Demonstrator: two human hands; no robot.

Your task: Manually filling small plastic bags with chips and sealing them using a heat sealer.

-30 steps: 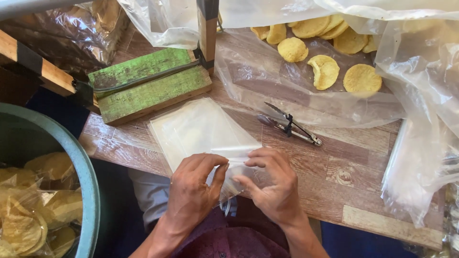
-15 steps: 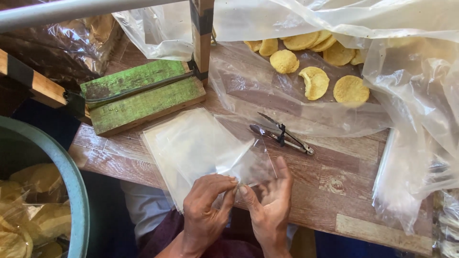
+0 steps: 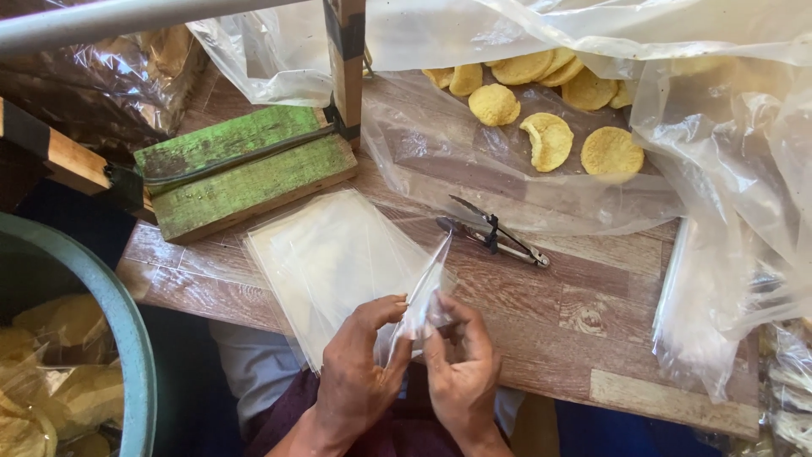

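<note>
1. Two hands meet at the near edge of the table: the left hand [image 3: 359, 372] and the right hand [image 3: 461, 372] each pinch a small clear plastic bag [image 3: 425, 296] between thumb and fingertips, fingers clamped together on its thin, glossy film.
2. Held edge-on, the small clear plastic bag looks like a narrow, creased sliver; its long axis runs from the fingers up and slightly to the right, its upper tip pointing away from the person toward the snips.
3. Just left of it, a stack of flat clear bags [image 3: 330, 262] lies on the table, smooth, rectangular and slightly fanned, its near corner under the left hand.
4. Beyond the bag's tip lie small metal thread snips [image 3: 495, 237], slim and dark, lying diagonally.
5. The table [image 3: 592, 322] is wood-grain board, worn and pale in patches.
6. Farther left, a green-painted wooden block [image 3: 245, 169], rough and chipped, carries a dark metal strip.
7. At the far side, round yellow crackers [image 3: 550, 140], grainy and some curled, rest on a large crinkled plastic sheet [image 3: 474, 178].
8. At the lower left, a teal basin [image 3: 118, 313] holds bagged crackers.
</note>
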